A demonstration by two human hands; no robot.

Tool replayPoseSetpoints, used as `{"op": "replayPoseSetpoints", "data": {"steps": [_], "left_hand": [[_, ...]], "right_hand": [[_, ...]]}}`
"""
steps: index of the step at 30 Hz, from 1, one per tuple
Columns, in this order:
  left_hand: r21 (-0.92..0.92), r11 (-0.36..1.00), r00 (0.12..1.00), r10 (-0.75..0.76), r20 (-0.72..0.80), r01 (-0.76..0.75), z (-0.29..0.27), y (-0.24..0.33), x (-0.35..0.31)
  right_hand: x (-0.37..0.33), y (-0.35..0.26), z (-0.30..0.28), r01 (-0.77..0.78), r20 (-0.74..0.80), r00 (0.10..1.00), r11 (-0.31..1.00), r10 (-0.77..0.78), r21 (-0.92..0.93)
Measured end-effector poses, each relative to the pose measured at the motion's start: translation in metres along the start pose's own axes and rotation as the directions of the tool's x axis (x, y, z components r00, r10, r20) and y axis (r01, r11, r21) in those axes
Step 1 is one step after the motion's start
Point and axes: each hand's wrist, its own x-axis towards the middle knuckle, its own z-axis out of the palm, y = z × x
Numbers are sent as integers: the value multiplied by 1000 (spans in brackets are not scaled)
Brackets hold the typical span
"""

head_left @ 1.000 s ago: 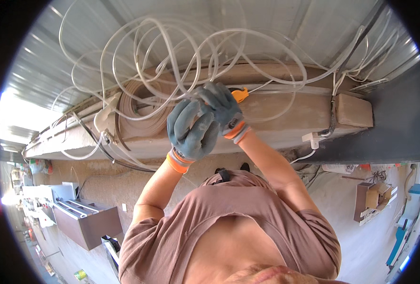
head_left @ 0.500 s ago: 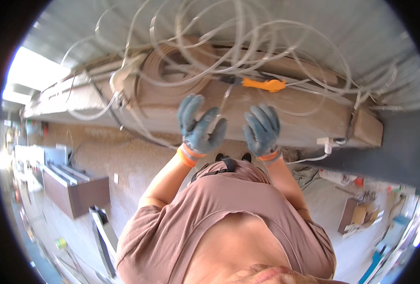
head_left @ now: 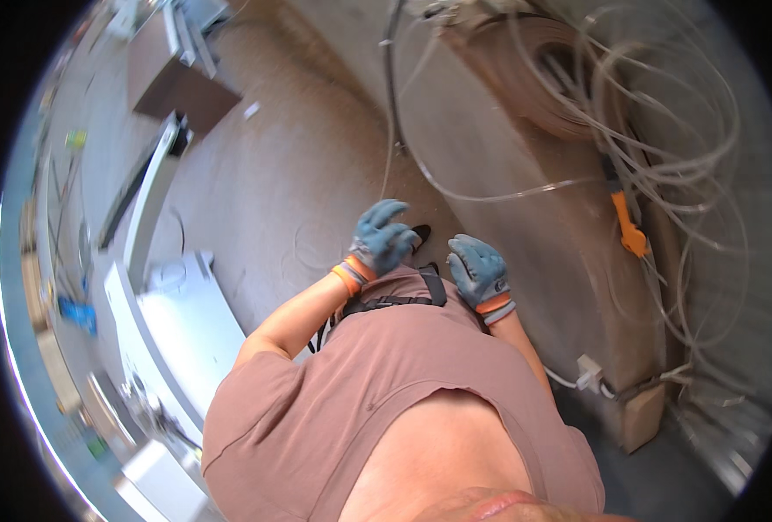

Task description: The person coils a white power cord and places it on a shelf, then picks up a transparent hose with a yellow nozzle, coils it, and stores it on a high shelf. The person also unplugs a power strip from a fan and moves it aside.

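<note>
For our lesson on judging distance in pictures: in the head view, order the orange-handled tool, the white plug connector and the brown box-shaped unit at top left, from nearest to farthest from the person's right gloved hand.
1. White plug connector, below and right of the right gloved hand.
2. Orange-handled tool, to the hand's right among pale looped cables; nearly as close, a tight call.
3. Brown box-shaped unit, far off at upper left.

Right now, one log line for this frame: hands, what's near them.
left hand: gloved, empty, fingers spread | right hand: gloved, empty, open | orange tool: untouched, among white cables on wooden beam, right of hands
</note>
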Motion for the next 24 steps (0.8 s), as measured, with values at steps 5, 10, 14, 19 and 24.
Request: {"op": "replayPoseSetpoints", "data": {"steps": [5, 10, 14, 19, 24], "left_hand": [[431, 249, 194, -967, 167, 867, -23, -54, -258], [-59, -524, -527, -849, -43, 850, -59, -24, -548], [-613, -661, -815, -578, 48, 433, -49, 28, -602], [-722, -540, -626, -756, 191, 432, -39, 54, -595], [-513, -346, -464, -877, -120, 786, -111, 69, -584]], "right_hand": [[-37, 17, 50, 21, 464, 885, 1000, -16, -5], [-65, 3, 95, 51, 750, 661, 997, 14, -63], [-74, -27, 137, 161, 871, 489, 975, 56, -153], [-66, -93, 215, 260, 953, 288, 951, 92, -170], [-69, -156, 300, 354, 993, 121, 934, -1, -43]]}}
